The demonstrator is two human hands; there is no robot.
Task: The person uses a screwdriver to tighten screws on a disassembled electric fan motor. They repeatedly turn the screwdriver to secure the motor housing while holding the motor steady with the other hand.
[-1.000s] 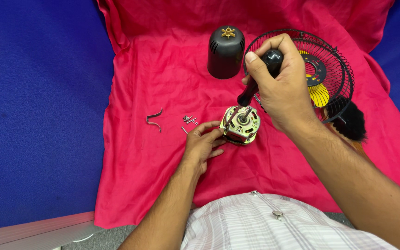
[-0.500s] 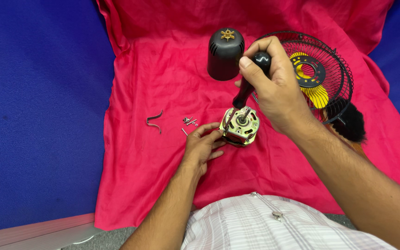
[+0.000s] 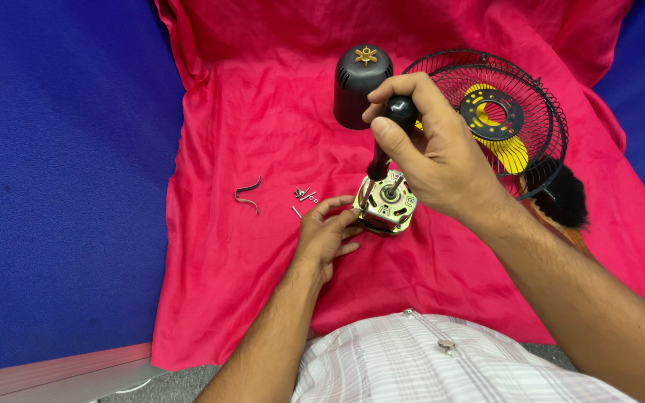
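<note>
Fingers of your right hand (image 3: 434,149) grip the screwdriver (image 3: 388,142); keep it upright while your left hand (image 3: 326,231) pinches the motor (image 3: 386,203) at frame centre.

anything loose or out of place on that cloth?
Yes: small screws and a bent clip lie loose on the red cloth, left of the motor. Otherwise nothing spilled or broken.
</note>
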